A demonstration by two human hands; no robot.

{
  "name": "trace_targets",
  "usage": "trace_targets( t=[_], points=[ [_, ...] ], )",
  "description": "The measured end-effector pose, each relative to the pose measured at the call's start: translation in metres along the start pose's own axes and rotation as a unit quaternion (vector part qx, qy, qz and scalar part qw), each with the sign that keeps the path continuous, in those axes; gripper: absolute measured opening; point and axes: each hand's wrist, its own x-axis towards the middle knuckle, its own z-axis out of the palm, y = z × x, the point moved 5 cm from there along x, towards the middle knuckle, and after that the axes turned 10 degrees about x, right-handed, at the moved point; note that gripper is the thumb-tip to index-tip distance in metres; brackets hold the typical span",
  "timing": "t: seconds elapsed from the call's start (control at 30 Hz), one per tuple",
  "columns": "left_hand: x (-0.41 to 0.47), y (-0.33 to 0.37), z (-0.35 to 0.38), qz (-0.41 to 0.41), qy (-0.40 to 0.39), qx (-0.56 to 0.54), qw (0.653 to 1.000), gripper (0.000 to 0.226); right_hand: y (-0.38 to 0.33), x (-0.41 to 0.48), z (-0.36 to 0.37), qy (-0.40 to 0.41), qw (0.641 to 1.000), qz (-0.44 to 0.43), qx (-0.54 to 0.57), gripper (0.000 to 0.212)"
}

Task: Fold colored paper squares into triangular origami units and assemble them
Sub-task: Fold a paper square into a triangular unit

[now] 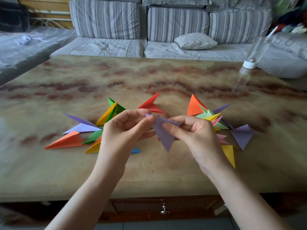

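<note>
A purple folded paper triangle [163,133] hangs point-down above the table, held between both hands. My left hand [123,130] pinches its upper left corner with thumb and forefinger. My right hand [194,133] grips its right side, thumb on the front face. On the marbled table [149,77] lie folded units: a left group with an orange unit [66,140], a purple unit [81,127], and yellow and green units [109,112]. A red unit [151,104] lies behind the hands. To the right lies a cluster with an orange unit [193,106], a purple unit [242,135] and a yellow unit [230,154].
A clear plastic bottle with a white cap [249,63] stands at the table's far right. A grey striped sofa [166,24] with a small cushion [195,41] runs behind the table. A drawer knob [164,209] shows under the near edge.
</note>
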Motion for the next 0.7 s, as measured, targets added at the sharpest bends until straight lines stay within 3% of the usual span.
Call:
trace_targets(
  t=[0.1,0.57,0.7],
  points=[
    [0.0013,0.0012,-0.0026,0.001,0.004,0.040,0.999,0.025,-0.0051,-0.0017,0.0009,-0.016,0.999,-0.015,-0.030,0.005],
    [0.0008,0.0000,-0.0039,0.020,0.031,0.060,0.998,0.018,-0.0080,-0.0011,-0.0025,0.000,1.000,-0.009,-0.020,0.003],
    [-0.0019,-0.0007,-0.0016,0.027,0.038,0.040,0.998,0.017,-0.0015,-0.0007,-0.0031,0.027,0.999,0.015,0.042,0.018]
  ],
)
